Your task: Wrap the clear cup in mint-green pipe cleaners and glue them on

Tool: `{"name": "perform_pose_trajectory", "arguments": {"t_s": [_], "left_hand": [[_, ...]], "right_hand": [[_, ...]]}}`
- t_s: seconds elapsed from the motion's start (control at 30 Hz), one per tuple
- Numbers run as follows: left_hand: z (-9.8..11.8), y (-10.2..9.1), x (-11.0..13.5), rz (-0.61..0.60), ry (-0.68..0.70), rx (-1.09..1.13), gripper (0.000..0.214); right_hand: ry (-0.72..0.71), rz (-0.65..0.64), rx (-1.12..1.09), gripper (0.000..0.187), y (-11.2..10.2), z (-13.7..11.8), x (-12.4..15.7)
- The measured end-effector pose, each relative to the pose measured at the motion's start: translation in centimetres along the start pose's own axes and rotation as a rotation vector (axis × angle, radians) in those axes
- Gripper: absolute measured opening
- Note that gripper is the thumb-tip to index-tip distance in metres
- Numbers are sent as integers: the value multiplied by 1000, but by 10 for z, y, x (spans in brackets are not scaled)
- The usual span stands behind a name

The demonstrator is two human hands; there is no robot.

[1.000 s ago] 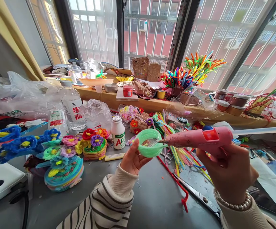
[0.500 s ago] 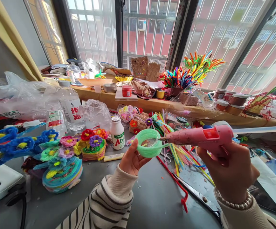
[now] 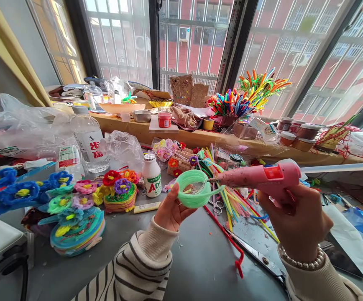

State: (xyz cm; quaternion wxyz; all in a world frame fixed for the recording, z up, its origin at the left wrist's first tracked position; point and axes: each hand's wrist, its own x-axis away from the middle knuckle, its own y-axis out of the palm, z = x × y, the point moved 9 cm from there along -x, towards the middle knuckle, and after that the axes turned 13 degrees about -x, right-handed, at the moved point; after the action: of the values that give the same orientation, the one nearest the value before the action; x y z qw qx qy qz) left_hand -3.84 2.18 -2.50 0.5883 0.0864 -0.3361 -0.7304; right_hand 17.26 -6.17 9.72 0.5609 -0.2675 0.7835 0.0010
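Observation:
Between the thumb and fingers of my left hand (image 3: 172, 209) is a ring of light green pipe cleaner (image 3: 194, 199), wound in stacked coils around a clear inside. A loose green end sticks out to its right. My right hand (image 3: 297, 221) wraps around the handle of a pink hot glue gun (image 3: 256, 176), a long white glue stick (image 3: 341, 168) coming out of its back. The nozzle points left and is at the ring's right rim; whether it touches I cannot tell. Below lie a red pipe cleaner (image 3: 228, 238) and large scissors (image 3: 259, 257).
To the left stand pipe-cleaner flowers (image 3: 70, 202), a white bottle (image 3: 152, 175) and a water bottle (image 3: 90, 142). Behind the glue gun lie loose pipe cleaners (image 3: 231, 205) and small scissors (image 3: 216, 206). Paint jars (image 3: 305, 136) and bundled pipe cleaners (image 3: 231, 102) line the window ledge.
The whole view has shifted slightly, so most things appear a little further left. Both hands keep their holds, and the nozzle stays at the ring's right rim.

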Motion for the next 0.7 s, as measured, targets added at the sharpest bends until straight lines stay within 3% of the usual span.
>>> {"name": "perform_pose_trajectory", "arguments": {"t_s": [0.2, 0.37, 0.7], "left_hand": [[1, 0, 1, 2, 12, -7, 41], [0, 1, 1, -9, 12, -5, 42], [0, 2, 1, -22, 10, 6, 35]], "right_hand": [[-152, 83, 86, 25, -4, -13, 6], [-153, 128, 118, 27, -6, -11, 7], [-156, 74, 76, 24, -3, -11, 5]]}}
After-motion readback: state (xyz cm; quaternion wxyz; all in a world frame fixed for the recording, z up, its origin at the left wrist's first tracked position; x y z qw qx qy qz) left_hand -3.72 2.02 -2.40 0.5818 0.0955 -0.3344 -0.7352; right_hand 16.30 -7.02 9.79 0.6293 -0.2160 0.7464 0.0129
